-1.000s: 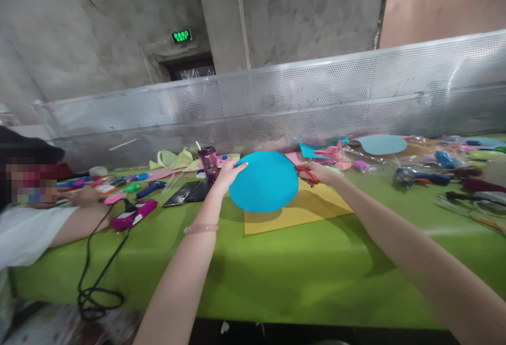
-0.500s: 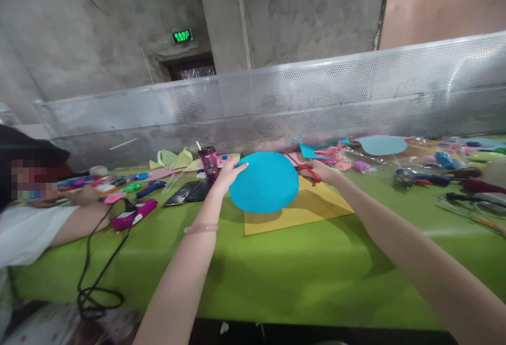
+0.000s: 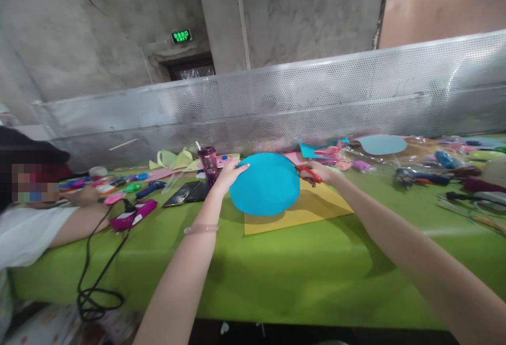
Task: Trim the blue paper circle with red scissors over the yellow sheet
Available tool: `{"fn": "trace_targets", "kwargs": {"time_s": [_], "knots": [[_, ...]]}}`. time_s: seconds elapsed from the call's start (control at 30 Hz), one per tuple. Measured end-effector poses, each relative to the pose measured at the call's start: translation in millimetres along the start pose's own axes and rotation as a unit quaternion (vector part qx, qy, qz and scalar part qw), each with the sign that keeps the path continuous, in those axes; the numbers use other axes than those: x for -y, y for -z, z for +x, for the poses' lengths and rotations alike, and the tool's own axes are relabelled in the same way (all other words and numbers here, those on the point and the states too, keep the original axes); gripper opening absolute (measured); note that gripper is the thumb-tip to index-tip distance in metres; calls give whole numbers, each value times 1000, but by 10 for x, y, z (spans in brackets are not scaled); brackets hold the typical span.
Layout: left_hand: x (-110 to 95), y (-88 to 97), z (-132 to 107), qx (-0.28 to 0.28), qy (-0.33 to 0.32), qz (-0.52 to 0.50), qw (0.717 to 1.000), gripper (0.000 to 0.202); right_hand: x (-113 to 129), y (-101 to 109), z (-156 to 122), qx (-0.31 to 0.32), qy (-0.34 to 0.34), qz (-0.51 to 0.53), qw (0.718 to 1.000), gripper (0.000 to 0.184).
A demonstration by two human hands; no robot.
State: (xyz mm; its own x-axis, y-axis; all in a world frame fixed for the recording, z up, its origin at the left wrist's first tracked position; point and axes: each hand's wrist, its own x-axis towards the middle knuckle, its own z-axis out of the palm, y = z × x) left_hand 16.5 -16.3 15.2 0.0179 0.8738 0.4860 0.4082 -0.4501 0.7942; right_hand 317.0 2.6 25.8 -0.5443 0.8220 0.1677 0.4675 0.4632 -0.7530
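My left hand (image 3: 229, 175) pinches the left edge of a blue paper disc (image 3: 264, 184) and holds it up over the table. My right hand (image 3: 322, 172) grips red-handled scissors (image 3: 309, 171) at the disc's right edge, fingers closed through the handles. Under the disc a yellow sheet (image 3: 304, 210) lies flat on the green tablecloth (image 3: 276, 276). A purple tumbler with a straw (image 3: 207, 163) stands just left of my left hand.
Another person in a white sleeve (image 3: 27, 232) leans on the table at the left, near a magenta glue gun (image 3: 132, 215) with a black cord. Two dark phones (image 3: 190, 192), markers, paper scraps and tools litter the back and right. A perforated metal panel (image 3: 316, 97) runs behind.
The blue disc has turned slightly and dropped a little between my hands; the scissors stay at its right edge. The person at the left has barely moved.
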Motion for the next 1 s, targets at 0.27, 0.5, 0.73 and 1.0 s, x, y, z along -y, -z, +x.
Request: {"fn": "trace_targets", "kwargs": {"time_s": [0.27, 0.5, 0.73, 1.0], "knots": [[-31, -6, -22, -4, 1, -5, 1000, 37, 25, -6, -15, 0, 0, -4, 1000, 10], [-18, -3, -16, 0, 7, -15, 1000, 39, 19, 5, -17, -4, -2, -21, 1000, 12], [-12, 2, -7, 0, 12, -18, 1000, 39, -15, 5, 0, -10, 2, -36, 999, 11], [18, 8, -1, 8, 10, -32, 999, 40, -1, 23, -28, -5, 6, -61, 998, 13]]}}
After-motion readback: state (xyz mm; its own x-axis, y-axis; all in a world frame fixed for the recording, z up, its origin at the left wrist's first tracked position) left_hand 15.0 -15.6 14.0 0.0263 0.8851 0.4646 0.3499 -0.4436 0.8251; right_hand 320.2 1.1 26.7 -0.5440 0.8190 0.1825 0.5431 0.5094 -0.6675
